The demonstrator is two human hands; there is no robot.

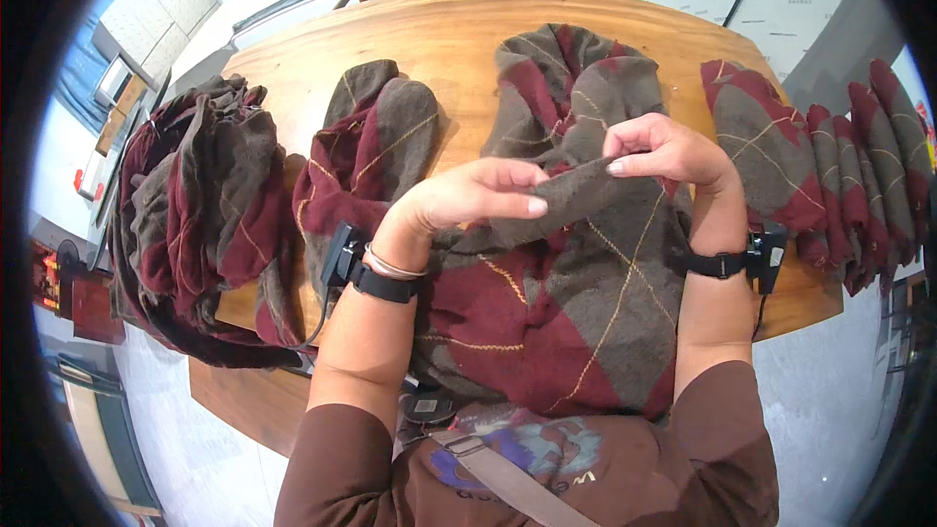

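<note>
Both hands, left hand (pixel 468 197) and right hand (pixel 669 149), pinch the argyle sock (pixel 576 273) (lengthwise, cuff away).

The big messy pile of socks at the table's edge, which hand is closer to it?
Left. The left hand is nearer the messy pile; the right hand is farther across, pinching the sock both hands hold.

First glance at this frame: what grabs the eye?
Both hands at centre: the left hand and right hand pinch the grey cuff of a maroon-and-grey argyle sock, over more argyle fabric spread across the wooden table. A loose heap of socks spills over the table's left edge, and a neat row of folded ones lines the right edge.
</note>
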